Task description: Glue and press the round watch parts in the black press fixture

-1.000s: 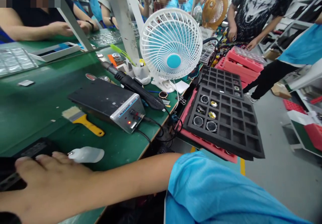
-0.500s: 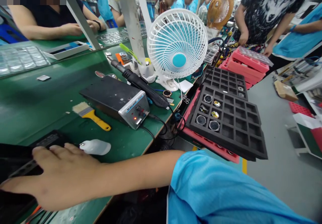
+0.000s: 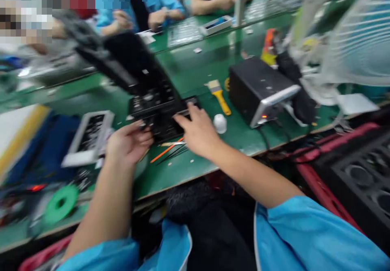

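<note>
A black hinged fixture (image 3: 166,118) lies on the green bench, its dark upper part (image 3: 128,55) tilted up toward the back left. My right hand (image 3: 199,131) rests at the fixture's right front edge, thumb and fingers apart. Left of the fixture, my left hand (image 3: 129,143) has its fingers curled in a pinch; blur hides what they hold. Thin tools, one with an orange handle (image 3: 163,152), lie between my hands. A white bottle (image 3: 219,123) stands right of my right hand, and a brush (image 3: 219,96) with a yellow handle lies behind it.
A black control box (image 3: 252,86) with a red light sits to the right, near a white fan (image 3: 359,47). A white tray (image 3: 71,160) of small parts and a green spool (image 3: 61,202) are on the left. Black foam trays (image 3: 365,157) lie right. People work across the bench.
The view has swung left and down, bringing my left hand and the whole fixture into sight. My right hand stays by the fixture.
</note>
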`<control>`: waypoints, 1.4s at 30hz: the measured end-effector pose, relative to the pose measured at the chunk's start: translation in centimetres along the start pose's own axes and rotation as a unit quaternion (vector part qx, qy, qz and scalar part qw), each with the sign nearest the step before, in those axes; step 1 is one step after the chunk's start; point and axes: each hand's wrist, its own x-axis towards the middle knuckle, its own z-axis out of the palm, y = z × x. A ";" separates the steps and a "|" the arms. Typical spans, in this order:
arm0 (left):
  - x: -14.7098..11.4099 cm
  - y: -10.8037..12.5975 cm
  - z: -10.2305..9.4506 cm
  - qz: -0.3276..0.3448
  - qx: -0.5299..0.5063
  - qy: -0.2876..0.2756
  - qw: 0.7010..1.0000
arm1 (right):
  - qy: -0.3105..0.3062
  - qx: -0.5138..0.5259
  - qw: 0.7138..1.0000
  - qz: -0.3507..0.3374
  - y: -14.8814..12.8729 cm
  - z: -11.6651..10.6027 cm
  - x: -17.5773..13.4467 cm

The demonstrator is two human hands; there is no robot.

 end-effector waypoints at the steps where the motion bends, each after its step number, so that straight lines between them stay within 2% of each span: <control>1: -0.2 0.3 -1.3 -0.002 0.003 0.028 1.000 | -0.004 0.015 1.000 0.003 0.1 0.2 0.1; 3: 0.1 0.5 -2.7 -0.010 0.004 0.037 0.999 | -0.003 0.033 0.999 0.004 0.3 0.7 0.2; 5: 0.7 0.3 -3.0 -0.018 -0.003 0.007 1.000 | 0.006 0.041 0.999 0.001 0.4 0.9 0.2; 7: 1.2 0.0 -3.0 -0.023 -0.009 -0.012 1.000 | 0.017 0.042 0.999 0.000 0.4 1.1 0.0; 15: 1.3 0.0 -3.4 -0.027 -0.015 -0.029 0.999 | 0.021 0.033 0.999 -0.006 0.3 1.1 -0.1; 28: 1.4 -0.3 -3.5 -0.006 0.001 -0.043 0.999 | 0.022 0.037 0.999 -0.005 0.2 1.0 -0.1; 32: 1.3 -0.7 -3.0 0.042 0.025 -0.047 0.998 | 0.009 0.036 0.999 0.004 0.2 0.9 0.0; 38: 1.6 -1.6 -2.6 0.194 0.083 0.001 0.977 | 0.008 0.027 1.000 0.009 0.0 1.3 0.3; 42: 1.2 -1.8 -2.1 0.211 0.187 0.031 0.959 | 0.016 -0.030 0.999 -0.002 -0.7 0.5 -0.1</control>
